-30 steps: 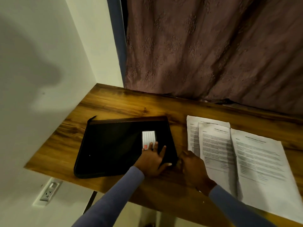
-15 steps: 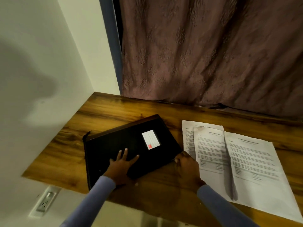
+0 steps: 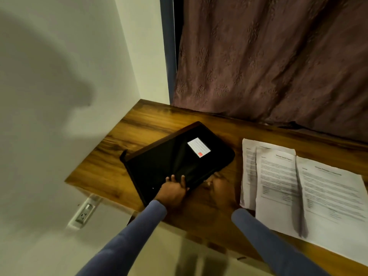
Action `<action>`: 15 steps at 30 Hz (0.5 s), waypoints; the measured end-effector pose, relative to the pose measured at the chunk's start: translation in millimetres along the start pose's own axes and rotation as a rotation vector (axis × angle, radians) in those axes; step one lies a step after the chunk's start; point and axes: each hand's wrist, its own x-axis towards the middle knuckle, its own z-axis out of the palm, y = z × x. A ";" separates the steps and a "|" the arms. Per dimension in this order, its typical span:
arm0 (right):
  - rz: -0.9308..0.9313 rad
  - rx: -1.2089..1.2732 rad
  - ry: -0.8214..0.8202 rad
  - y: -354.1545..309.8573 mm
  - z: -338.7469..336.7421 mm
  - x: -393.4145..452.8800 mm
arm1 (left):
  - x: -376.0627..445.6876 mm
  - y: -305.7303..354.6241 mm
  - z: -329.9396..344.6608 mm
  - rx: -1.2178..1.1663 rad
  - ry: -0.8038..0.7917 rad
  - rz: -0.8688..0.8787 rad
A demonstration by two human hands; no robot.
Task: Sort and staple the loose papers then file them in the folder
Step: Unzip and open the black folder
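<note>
A black folder (image 3: 171, 164) with a white label (image 3: 198, 147) lies skewed on the left part of the wooden desk (image 3: 151, 124). My left hand (image 3: 172, 191) grips its near edge, fingers on top of the cover. My right hand (image 3: 221, 189) rests just right of that, at the folder's near right edge; the blur hides whether it grips. Three printed paper sheets (image 3: 326, 198) lie overlapping on the desk to the right of my right hand.
A white wall closes the desk's left side, with a power socket (image 3: 84, 213) below the desk top. A brown curtain (image 3: 268, 60) hangs behind the desk. The desk's near edge runs under my forearms.
The folder has turned clockwise, its label end swinging away and to the right. My left hand slid from the label area to the near edge. My view shifted left.
</note>
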 end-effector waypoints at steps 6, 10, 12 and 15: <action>0.042 -0.029 -0.132 -13.0 30.2 -40.1 | -1.5 4.4 -34.7 -0.182 0.288 0.226; 0.136 -0.019 -0.113 18.6 9.7 -40.0 | 20.1 -57.6 -37.7 0.020 -0.077 0.401; 0.182 0.012 -0.094 23.4 -1.1 -31.5 | 28.9 -75.4 -30.0 0.096 -0.110 0.400; 0.243 0.024 -0.032 26.8 -10.4 -14.6 | 33.3 -69.2 -22.0 0.129 -0.052 0.376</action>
